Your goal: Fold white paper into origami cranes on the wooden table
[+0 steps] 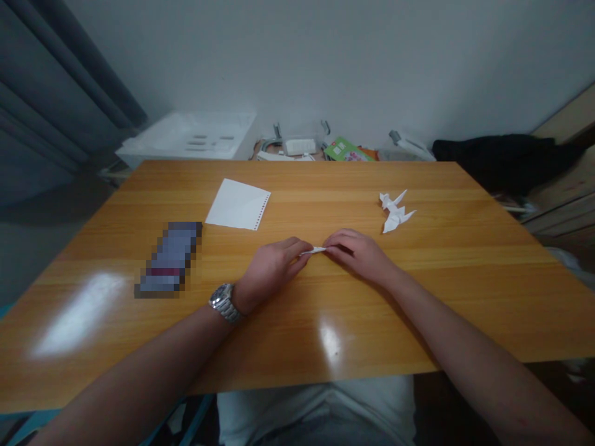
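Note:
My left hand [274, 267], with a metal watch [224, 302] on its wrist, and my right hand [359, 253] meet near the middle of a wooden table [297, 334]. Both pinch a small folded piece of white paper [315, 250], of which only a narrow strip shows between the fingers. The fingers of each hand are curled down onto the paper and press it against the tabletop. A finished white origami figure [395, 212] with pointed wings lies on the table beyond my right hand. A flat white sheet [238, 204] with a perforated edge lies beyond my left hand.
A blurred-out rectangular object [170, 259] lies left of my left hand. Behind the table's far edge are a white box [188, 137], a green packet [346, 150], cables and a dark garment [502, 158]. Grey curtains hang at the left.

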`<control>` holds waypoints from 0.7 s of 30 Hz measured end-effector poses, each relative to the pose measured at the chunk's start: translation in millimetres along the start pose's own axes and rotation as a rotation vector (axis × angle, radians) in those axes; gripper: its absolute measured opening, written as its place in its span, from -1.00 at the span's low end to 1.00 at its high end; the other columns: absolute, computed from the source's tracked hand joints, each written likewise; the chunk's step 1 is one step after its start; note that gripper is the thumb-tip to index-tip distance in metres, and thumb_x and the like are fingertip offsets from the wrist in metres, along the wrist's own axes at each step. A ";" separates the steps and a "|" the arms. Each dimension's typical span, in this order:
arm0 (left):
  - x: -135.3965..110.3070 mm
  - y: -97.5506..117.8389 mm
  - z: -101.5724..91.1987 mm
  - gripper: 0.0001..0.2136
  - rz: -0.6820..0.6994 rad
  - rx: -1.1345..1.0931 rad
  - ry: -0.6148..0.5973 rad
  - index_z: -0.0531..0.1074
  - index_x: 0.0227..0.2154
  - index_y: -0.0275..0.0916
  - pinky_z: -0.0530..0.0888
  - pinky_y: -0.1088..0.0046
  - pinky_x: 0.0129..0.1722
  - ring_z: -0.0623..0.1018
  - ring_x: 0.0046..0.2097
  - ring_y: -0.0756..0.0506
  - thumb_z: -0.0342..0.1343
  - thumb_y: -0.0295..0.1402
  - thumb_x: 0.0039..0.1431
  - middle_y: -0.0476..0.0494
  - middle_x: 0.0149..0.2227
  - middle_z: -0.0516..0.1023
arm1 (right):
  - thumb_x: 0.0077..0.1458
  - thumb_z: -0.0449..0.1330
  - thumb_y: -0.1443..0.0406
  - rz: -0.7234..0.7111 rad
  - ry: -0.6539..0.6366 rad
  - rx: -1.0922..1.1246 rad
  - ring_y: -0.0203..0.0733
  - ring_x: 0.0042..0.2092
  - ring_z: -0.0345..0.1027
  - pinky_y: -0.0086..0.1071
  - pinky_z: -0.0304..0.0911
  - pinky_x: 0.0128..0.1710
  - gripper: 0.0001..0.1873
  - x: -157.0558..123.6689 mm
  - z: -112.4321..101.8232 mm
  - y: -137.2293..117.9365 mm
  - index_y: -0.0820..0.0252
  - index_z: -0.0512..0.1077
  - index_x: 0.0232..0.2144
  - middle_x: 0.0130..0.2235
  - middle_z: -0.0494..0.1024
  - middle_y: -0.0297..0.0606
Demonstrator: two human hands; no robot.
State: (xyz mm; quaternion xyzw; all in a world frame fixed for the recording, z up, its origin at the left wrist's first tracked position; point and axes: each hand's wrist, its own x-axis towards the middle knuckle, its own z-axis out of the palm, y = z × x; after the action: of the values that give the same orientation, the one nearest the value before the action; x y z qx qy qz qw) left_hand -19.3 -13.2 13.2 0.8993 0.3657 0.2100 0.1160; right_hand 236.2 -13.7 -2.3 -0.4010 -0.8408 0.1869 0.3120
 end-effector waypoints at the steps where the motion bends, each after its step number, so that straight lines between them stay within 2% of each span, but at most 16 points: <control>1: -0.3 0.4 -0.1 -0.77 -0.019 -0.015 0.028 0.50 -0.05 -0.18 0.46 0.47 -0.21 0.61 -0.17 -0.07 -0.02 -0.25 0.46 -0.10 -0.13 0.63 | 0.39 0.09 0.15 0.030 0.001 0.021 -0.11 -0.15 0.47 -0.25 0.35 -0.12 -0.73 -0.1 -0.8 -1.6 0.12 0.54 -0.19 -0.21 0.60 -0.19; 4: -0.9 1.7 0.7 -0.78 -0.099 -0.099 0.116 0.53 -0.10 -0.20 0.46 0.49 -0.22 0.63 -0.21 -0.05 0.02 -0.24 0.44 -0.08 -0.18 0.66 | 0.35 0.13 0.11 0.123 0.020 0.096 -0.14 -0.21 0.47 -0.29 0.34 -0.18 -0.73 -1.3 -0.7 -5.6 0.11 0.54 -0.18 -0.23 0.61 -0.23; 7: -0.6 2.5 2.3 -0.78 -0.182 -0.227 0.154 0.55 -0.13 -0.20 0.46 0.52 -0.24 0.64 -0.24 -0.04 0.06 -0.22 0.41 -0.05 -0.22 0.67 | 0.28 0.22 0.08 0.203 0.039 0.194 -0.13 -0.20 0.49 -0.30 0.36 -0.19 -0.74 -2.8 2.1 -8.5 0.10 0.55 -0.17 -0.19 0.64 -0.24; 11: 0.3 3.0 4.6 -0.78 -0.223 -0.352 0.174 0.55 -0.15 -0.21 0.50 0.53 -0.23 0.64 -0.24 -0.03 0.07 -0.22 0.39 -0.05 -0.24 0.68 | 0.24 0.24 0.04 0.268 0.072 0.287 -0.13 -0.22 0.51 -0.29 0.39 -0.21 -0.71 -3.1 4.8 -12.7 0.11 0.55 -0.20 -0.22 0.65 -0.25; 17: 0.6 4.2 7.8 -0.76 -0.182 -0.351 0.188 0.58 -0.13 -0.21 0.52 0.47 -0.15 0.62 -0.17 -0.07 0.13 -0.19 0.34 -0.12 -0.17 0.67 | 0.22 0.25 0.02 0.314 0.088 0.366 -0.16 -0.29 0.48 -0.32 0.37 -0.27 -0.68 -2.5 6.2 -18.0 0.13 0.54 -0.25 -0.29 0.64 -0.27; 21: 2.4 5.9 7.5 -0.76 -0.260 -0.432 0.165 0.60 -0.22 -0.22 0.49 0.52 -0.28 0.59 -0.28 -0.04 0.14 -0.18 0.34 -0.08 -0.27 0.67 | 0.21 0.28 0.05 0.317 0.077 0.407 -0.16 -0.26 0.51 -0.32 0.39 -0.23 -0.71 -3.2 7.0 -19.1 0.14 0.56 -0.23 -0.26 0.65 -0.26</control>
State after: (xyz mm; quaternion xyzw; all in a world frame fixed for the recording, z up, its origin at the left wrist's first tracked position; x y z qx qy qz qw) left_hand -10.7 -16.1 9.4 0.7789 0.4333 0.3389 0.3011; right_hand 222.4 -28.3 2.2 -0.4635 -0.7001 0.3832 0.3849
